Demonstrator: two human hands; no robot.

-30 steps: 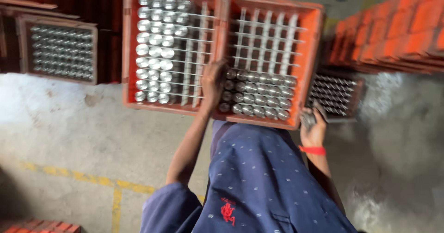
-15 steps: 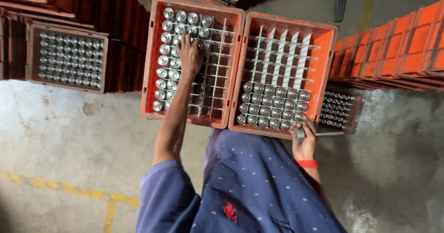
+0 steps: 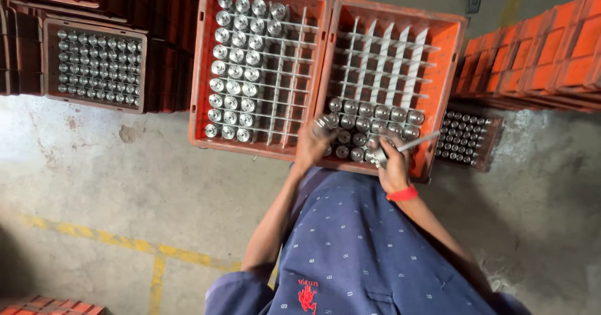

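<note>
Shiny round metal cans [image 3: 369, 130] moving between two orange plastic crates

The left crate [image 3: 260, 71] is about half full; the right crate [image 3: 391, 86] has three rows left. The left hand [image 3: 313, 145] pinches one can; the right hand [image 3: 393, 165] grips a thin metal rod [image 3: 418, 142].

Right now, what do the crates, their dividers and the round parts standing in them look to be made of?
The two orange crates look like moulded plastic: even matte colour, thick rounded rims. Their white dividers seem to be thin plastic or coated slats; the picture leaves that open. The round parts look like bare machined metal, silvery with bright glints on top. The left hand holds one; the right hand holds a thin metallic rod.
</note>
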